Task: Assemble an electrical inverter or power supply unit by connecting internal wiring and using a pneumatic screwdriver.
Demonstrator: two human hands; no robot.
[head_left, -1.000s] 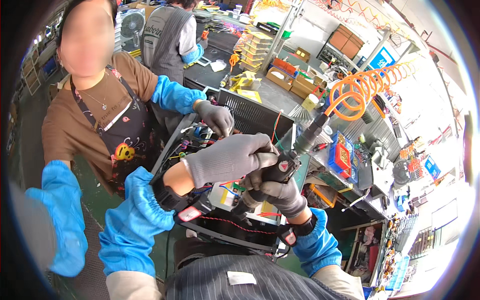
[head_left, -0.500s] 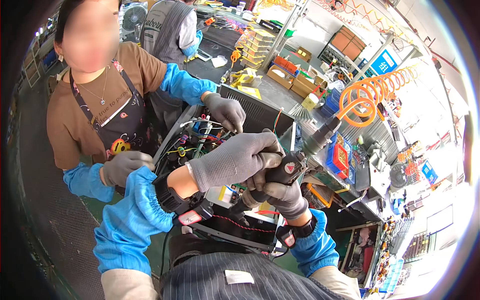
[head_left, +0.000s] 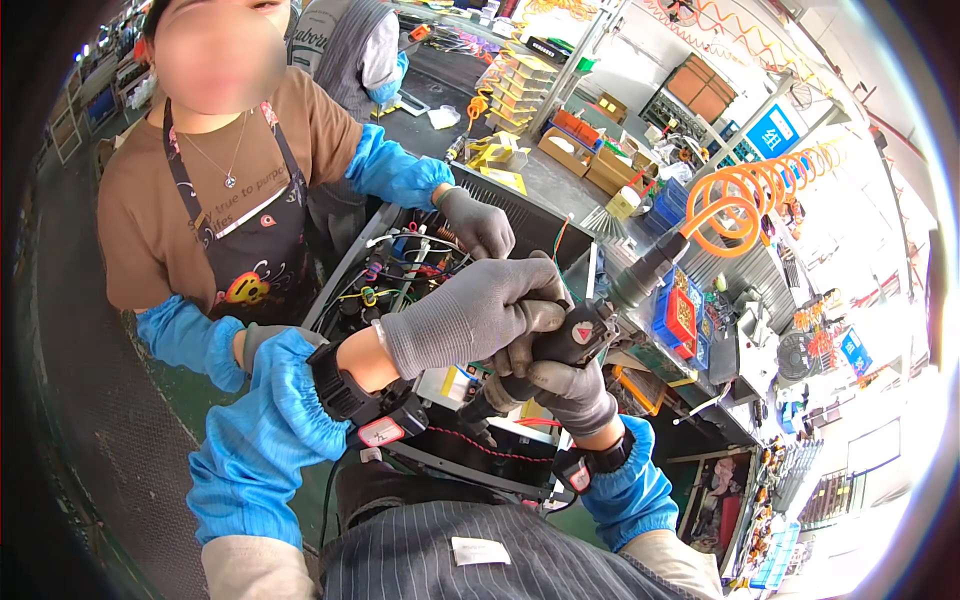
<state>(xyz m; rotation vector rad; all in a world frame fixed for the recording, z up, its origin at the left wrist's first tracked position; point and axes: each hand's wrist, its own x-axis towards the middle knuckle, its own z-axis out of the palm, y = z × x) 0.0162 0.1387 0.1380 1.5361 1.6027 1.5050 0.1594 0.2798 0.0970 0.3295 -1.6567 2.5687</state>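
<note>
My right hand [head_left: 575, 395], in a grey glove, is wrapped around a black power screwdriver [head_left: 572, 338]. Its upper end joins an orange coiled air hose [head_left: 735, 210], and its nose points down to the left. Against the driver's near side is my left hand [head_left: 455, 315], also gloved, with curled fingers; whatever they pinch is hidden. Both hands are above an open dark metal housing [head_left: 545, 215] containing coloured wires [head_left: 375, 295] and black components. Across it, a co-worker's gloved hand [head_left: 480, 222] hangs over the wiring; their other hand is partly hidden behind my left sleeve.
A co-worker [head_left: 235, 190] in a brown shirt and dark apron stands close on the left, another person behind. Red and blue bins [head_left: 682, 318] of small parts stand to the right. Cardboard boxes [head_left: 610, 172] and stacked yellow parts [head_left: 515, 95] occupy the far bench.
The co-worker has leaned to the right, and their hand over the housing has shifted slightly right. Their other hand has gone mostly behind my left sleeve. My hands and the screwdriver stay nearly still.
</note>
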